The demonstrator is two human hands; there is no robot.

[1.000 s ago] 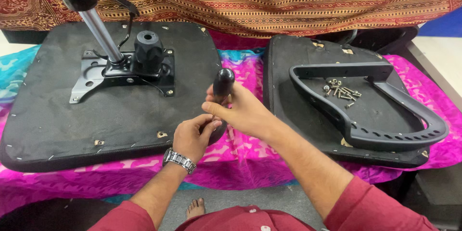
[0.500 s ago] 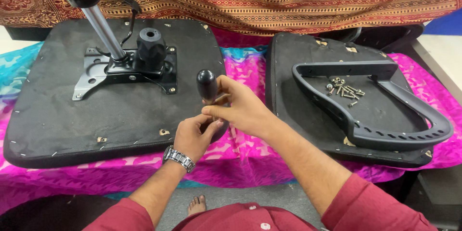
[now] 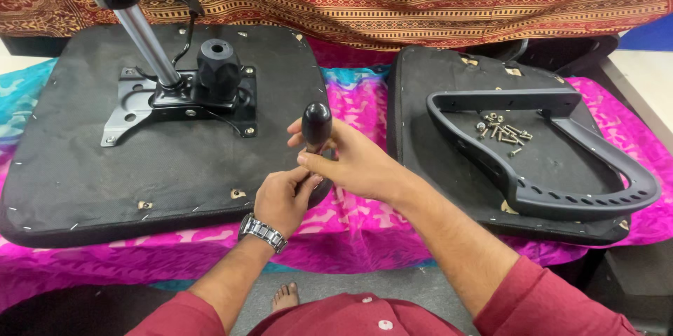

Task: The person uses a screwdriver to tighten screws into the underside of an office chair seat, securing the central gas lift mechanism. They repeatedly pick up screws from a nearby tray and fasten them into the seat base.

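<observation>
Seat pan (image 3: 84,168): black, underside up, fills the left half of the frame on a pink patterned cloth (image 3: 364,231).
Mechanism plate (image 3: 182,101): bolted to the seat pan, upper left; a chrome gas cylinder (image 3: 144,42) rises from it toward the upper left corner, with a black knob (image 3: 219,68) just to its right.
Left hand (image 3: 280,199): lower centre, wristwatch (image 3: 263,232) on the wrist; fingers curled shut about the lower end of the tool, which they hide.
Screwdriver handle (image 3: 316,126): black, rounded top, at frame centre above the seat pan's right edge; long axis near upright, tilted slightly.
Right hand (image 3: 350,164): just right of the handle, fingers and thumb pressed around its shaft, above and touching the left hand.
Nearer hand: both are on the tool; the right holds higher.
Back panel (image 3: 434,168): black, right half of the frame, well apart from the hands.
Armrest (image 3: 547,192): black loop lying flat on the back panel.
Screws (image 3: 501,131): loose cluster inside the armrest loop.
Open room: bare seat pan between the mechanism plate and the hands; a cloth strip between the two panels.
</observation>
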